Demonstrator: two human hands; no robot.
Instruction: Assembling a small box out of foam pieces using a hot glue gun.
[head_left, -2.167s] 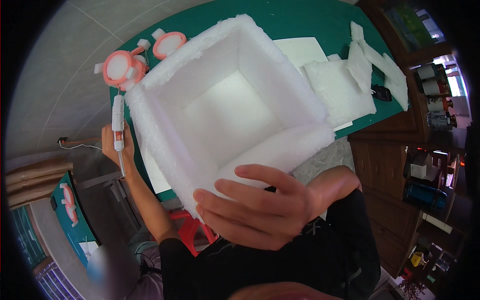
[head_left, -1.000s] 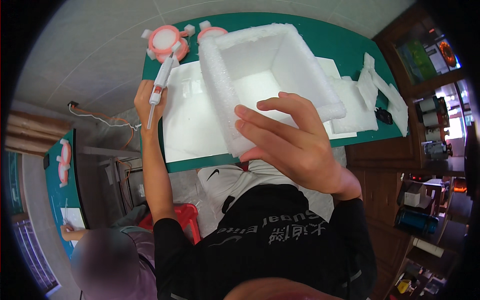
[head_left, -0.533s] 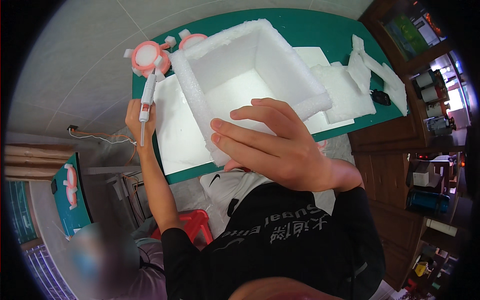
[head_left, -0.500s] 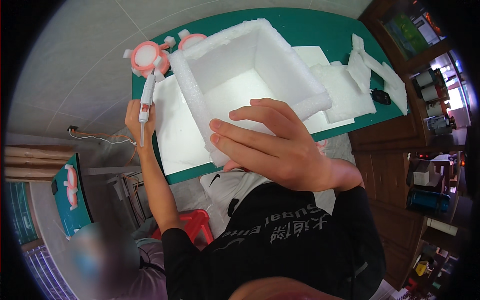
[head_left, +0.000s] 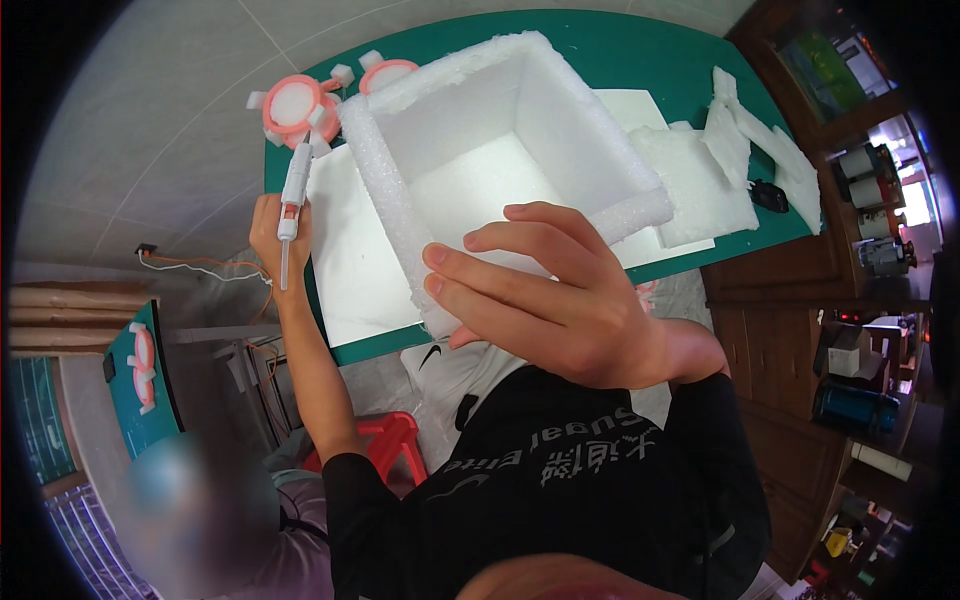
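Observation:
My left hand (head_left: 268,240) is wrapped round a white glue gun (head_left: 295,190) with a clear stick poking out of its rear end, at the left of the table. The gun's nozzle points away from me. A white foam box (head_left: 378,190), with thick walls and an unlidded top, sits tilted over the table's near edge. My right hand (head_left: 570,300) grips its near wall, fingers over the rim and the thumb on the outer side. Part of that wall is hidden behind the hand.
White sheets (head_left: 345,270) lie under the box on the green table (head_left: 610,45). Pink rings with white foam blocks (head_left: 292,108) stand at the far left. Foam pieces (head_left: 695,185) and a small black object (head_left: 768,196) lie right. A person (head_left: 290,540) is at the lower left, near a red stool (head_left: 395,445).
The foam box and my right hand have shifted very slightly to the right. My left hand and the glue gun stay nearly where they were.

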